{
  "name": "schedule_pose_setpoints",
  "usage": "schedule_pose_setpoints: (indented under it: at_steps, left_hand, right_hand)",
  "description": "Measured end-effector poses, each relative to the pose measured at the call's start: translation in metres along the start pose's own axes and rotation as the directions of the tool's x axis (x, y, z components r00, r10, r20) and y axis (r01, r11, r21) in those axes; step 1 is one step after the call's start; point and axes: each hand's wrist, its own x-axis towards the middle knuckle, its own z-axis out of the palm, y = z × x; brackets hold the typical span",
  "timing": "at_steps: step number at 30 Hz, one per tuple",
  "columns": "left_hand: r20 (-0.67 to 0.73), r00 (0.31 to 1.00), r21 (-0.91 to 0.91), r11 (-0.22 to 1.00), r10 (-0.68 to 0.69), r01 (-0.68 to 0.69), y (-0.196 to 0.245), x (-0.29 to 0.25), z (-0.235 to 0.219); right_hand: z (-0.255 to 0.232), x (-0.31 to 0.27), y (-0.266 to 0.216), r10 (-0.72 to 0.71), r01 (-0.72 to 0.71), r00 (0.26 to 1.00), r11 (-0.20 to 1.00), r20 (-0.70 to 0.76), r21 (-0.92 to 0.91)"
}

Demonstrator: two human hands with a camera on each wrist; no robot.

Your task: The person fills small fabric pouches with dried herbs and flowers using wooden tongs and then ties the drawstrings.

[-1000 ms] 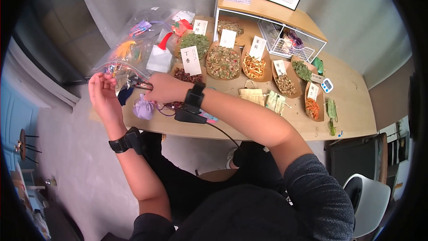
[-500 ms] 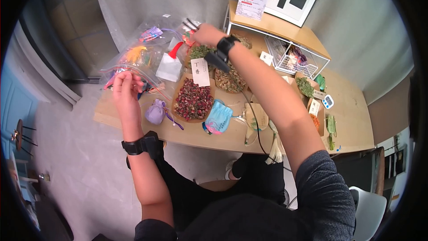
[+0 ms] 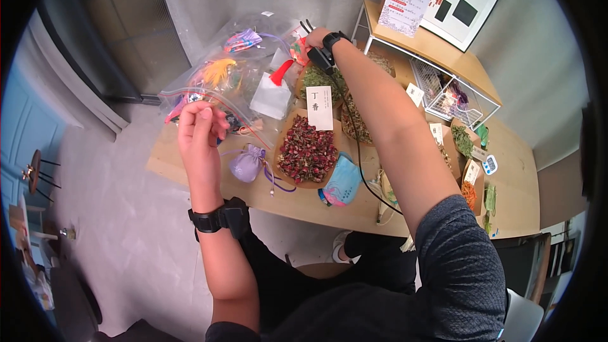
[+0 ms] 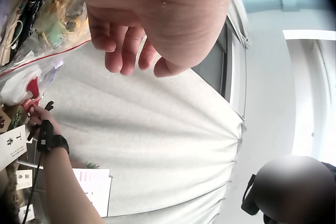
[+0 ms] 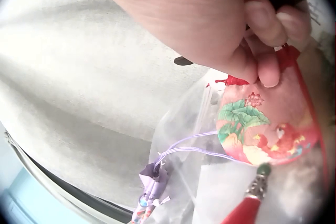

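Observation:
My left hand [image 3: 199,126] is raised beside the red-zip edge of a clear plastic bag [image 3: 180,93]. Its fingers hang loosely curled with nothing in them in the left wrist view. My right hand [image 3: 318,39] reaches to the back of the table and holds a dark two-pronged tool [image 3: 306,25]. The fingertips of that hand also pinch the top of a red drawstring sachet [image 5: 262,121], printed with a green leaf and a pink flower. A red tassel [image 3: 281,73] with a green bead lies just in front of the sachet, over a white packet [image 3: 271,96].
Dried rosebuds [image 3: 307,149] fill a paper tray with an upright label card [image 3: 320,107]. Purple [image 3: 248,163] and blue-pink [image 3: 342,180] pouches flank it. More herb trays extend right, past a wood-topped shelf [image 3: 437,50] and a small timer [image 3: 489,164]. A cable [image 3: 360,152] trails from the right wrist.
My right hand has swung from beside my left hand to the table's back, carrying the tool, and now pinches the red sachet. My left hand stays by the bag. The head view has shifted left.

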Motion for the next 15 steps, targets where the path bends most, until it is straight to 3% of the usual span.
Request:
schedule_pose_setpoints:
  at_steps: [2, 5, 8, 11, 14, 15]
  left_hand:
    - [0.007, 1.000, 0.000, 1.000, 0.006, -0.006, -0.001, 0.001, 0.000]
    - [0.015, 1.000, 0.003, 1.000, 0.006, -0.006, -0.003, 0.001, 0.002]
    - [0.073, 0.997, -0.007, 1.000, 0.003, -0.003, -0.005, 0.000, 0.006]
    - [0.162, 0.987, -0.010, 1.000, 0.020, -0.018, -0.011, -0.002, 0.011]
    - [0.193, 0.979, 0.065, 0.994, 0.069, -0.083, -0.016, -0.008, 0.030]
    - [0.215, 0.973, 0.095, 0.989, 0.090, -0.113, -0.014, -0.012, 0.039]
  right_hand:
    - [-0.015, -0.010, -0.008, 0.050, -0.043, 0.998, 0.984, -0.034, 0.174]
    - [-0.057, -0.045, -0.030, 0.263, -0.170, 0.964, 0.723, -0.039, 0.670]
    - [-0.099, -0.091, -0.048, 0.290, -0.083, 0.952, 0.552, -0.098, 0.830]
    - [-0.139, -0.172, -0.082, 0.161, 0.175, 0.942, 0.513, -0.294, 0.840]
    - [-0.157, -0.241, -0.113, 0.010, 0.373, 0.870, 0.642, -0.493, 0.670]
    - [-0.158, -0.261, -0.125, -0.016, 0.391, 0.872, 0.622, -0.489, 0.678]
